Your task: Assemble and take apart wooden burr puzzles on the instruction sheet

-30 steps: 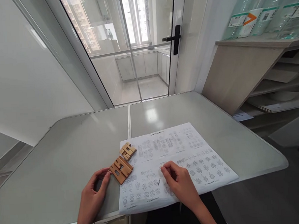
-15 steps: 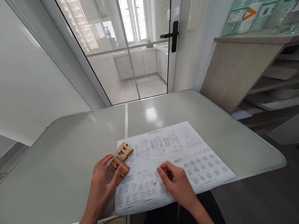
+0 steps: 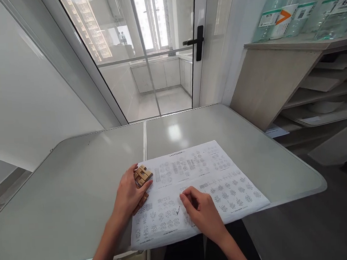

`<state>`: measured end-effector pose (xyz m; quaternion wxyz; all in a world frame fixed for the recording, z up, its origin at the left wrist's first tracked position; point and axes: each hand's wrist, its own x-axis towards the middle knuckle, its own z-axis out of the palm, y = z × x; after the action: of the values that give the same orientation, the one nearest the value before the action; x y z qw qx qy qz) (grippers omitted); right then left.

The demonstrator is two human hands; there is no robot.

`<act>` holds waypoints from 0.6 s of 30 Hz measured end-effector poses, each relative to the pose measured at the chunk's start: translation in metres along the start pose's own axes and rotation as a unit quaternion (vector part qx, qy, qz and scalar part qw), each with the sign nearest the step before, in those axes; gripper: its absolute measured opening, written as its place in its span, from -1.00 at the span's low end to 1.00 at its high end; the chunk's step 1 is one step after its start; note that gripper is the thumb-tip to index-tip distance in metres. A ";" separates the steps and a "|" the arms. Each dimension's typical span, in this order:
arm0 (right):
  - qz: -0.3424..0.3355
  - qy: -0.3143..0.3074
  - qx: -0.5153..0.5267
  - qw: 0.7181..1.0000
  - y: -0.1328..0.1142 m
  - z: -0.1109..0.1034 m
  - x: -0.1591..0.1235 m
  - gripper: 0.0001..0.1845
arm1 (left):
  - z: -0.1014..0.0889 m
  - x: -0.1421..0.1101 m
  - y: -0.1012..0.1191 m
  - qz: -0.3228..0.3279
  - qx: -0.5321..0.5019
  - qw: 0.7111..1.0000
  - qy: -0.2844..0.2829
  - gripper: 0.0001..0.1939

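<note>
A person's 2 bare hands are over a pale, glossy table (image 3: 77,190), seen from above. The left hand (image 3: 128,194) is closed around a lighter wooden block piece (image 3: 143,175), with the thumb along its near edge and the fingers at its far left side. This piece, made of interlocking bars, is at the left edge of a large white sheet (image 3: 177,189) printed with rows of small diagrams. Just nearer the person, a darker wooden block piece (image 3: 142,202) is mostly hidden beneath the left hand. The right hand (image 3: 200,207) is over the sheet's near half, its fingers curled and the thumb and index fingertips together; whether they pinch anything small cannot be told. Beyond the table is a glass door (image 3: 194,85) with a black handle (image 3: 199,43). To the right, clear plastic bottles (image 3: 290,19) stand atop a wooden shelf unit (image 3: 276,76).
</note>
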<state>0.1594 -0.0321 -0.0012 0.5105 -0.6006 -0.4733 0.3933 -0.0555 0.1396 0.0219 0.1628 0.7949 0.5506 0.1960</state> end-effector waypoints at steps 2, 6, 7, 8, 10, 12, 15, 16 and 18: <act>-0.001 -0.001 0.006 1.000 0.000 0.000 0.000 -0.57 | 0.000 0.002 0.001 -0.004 -0.006 1.000 -0.008 -0.25; -0.001 -0.003 0.014 1.000 -0.001 -0.001 0.000 -0.59 | 0.003 0.005 0.002 -0.002 -0.004 1.000 -0.006 -0.27; -0.001 -0.001 0.014 1.000 -0.002 -0.001 0.000 -0.59 | 0.003 0.006 0.002 -0.001 -0.002 1.000 -0.006 -0.28; -0.002 0.000 0.014 1.000 -0.002 -0.001 0.000 -0.58 | 0.003 0.007 0.003 0.000 -0.003 1.000 -0.006 -0.29; -0.002 0.000 0.015 1.000 -0.001 -0.001 0.001 -0.58 | 0.003 0.008 0.006 0.002 -0.009 1.000 -0.009 -0.30; -0.003 -0.002 0.017 1.000 -0.001 0.000 0.001 -0.58 | 0.002 0.010 0.009 0.008 -0.016 1.000 -0.013 -0.31; -0.004 0.000 0.018 1.000 0.000 0.000 0.001 -0.58 | 0.003 0.012 0.015 0.029 -0.019 0.999 -0.012 -0.33; -0.005 0.002 0.017 1.000 0.000 0.000 0.001 -0.58 | 0.004 0.012 0.017 0.036 -0.020 0.999 -0.009 -0.34; -0.004 0.004 0.013 1.000 0.000 0.000 0.002 -0.58 | 0.008 0.012 0.021 0.050 -0.024 0.998 -0.006 -0.35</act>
<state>0.1600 -0.0304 -0.0011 0.5219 -0.5938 -0.4683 0.3946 -0.0306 0.1434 0.0263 0.1748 0.8186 0.5041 0.2125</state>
